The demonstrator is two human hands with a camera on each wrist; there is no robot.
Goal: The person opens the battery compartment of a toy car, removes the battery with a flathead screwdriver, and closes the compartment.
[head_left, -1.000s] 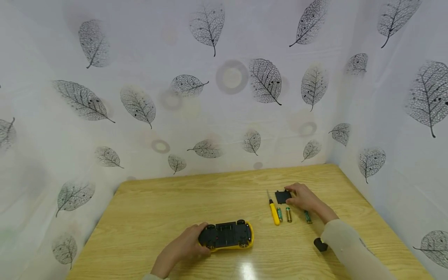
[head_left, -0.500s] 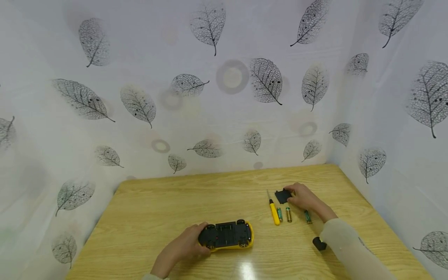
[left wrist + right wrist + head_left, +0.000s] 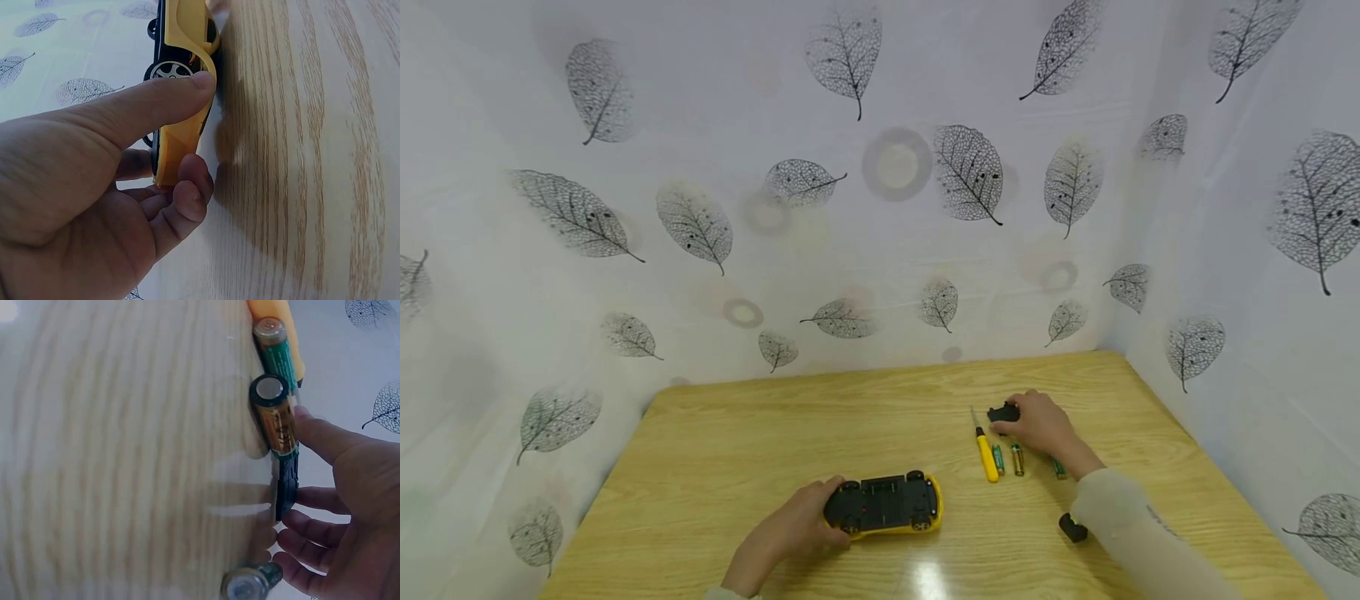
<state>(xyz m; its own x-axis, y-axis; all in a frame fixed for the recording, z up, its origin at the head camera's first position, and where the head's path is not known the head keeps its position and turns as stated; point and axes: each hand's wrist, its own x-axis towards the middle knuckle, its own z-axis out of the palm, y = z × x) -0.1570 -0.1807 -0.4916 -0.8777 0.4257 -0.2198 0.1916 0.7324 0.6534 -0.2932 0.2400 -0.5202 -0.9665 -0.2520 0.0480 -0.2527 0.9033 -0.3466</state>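
Observation:
A yellow toy car (image 3: pixel 883 503) lies upside down on the table, its black underside with an open battery compartment facing up. My left hand (image 3: pixel 801 521) grips its left end; in the left wrist view the thumb (image 3: pixel 169 100) lies along the yellow side near a wheel. Farther right, my right hand (image 3: pixel 1041 423) pinches a black plastic battery cover (image 3: pixel 1002 413), which looks tilted, between thumb and fingers. In the right wrist view the cover (image 3: pixel 287 487) is partly hidden behind a gold-and-green battery (image 3: pixel 276 419).
A yellow-handled screwdriver (image 3: pixel 987 457) lies left of the right hand. Next to it are two batteries, one green (image 3: pixel 998 460) and one gold (image 3: pixel 1017 460). A third battery (image 3: pixel 1059 469) sits under the right wrist. Leaf-printed cloth (image 3: pixel 895 250) encloses the wooden table (image 3: pixel 760 433).
My right hand has shifted slightly left over the battery cover, which now looks tilted up from the table. The left hand and the toy car have stayed in place.

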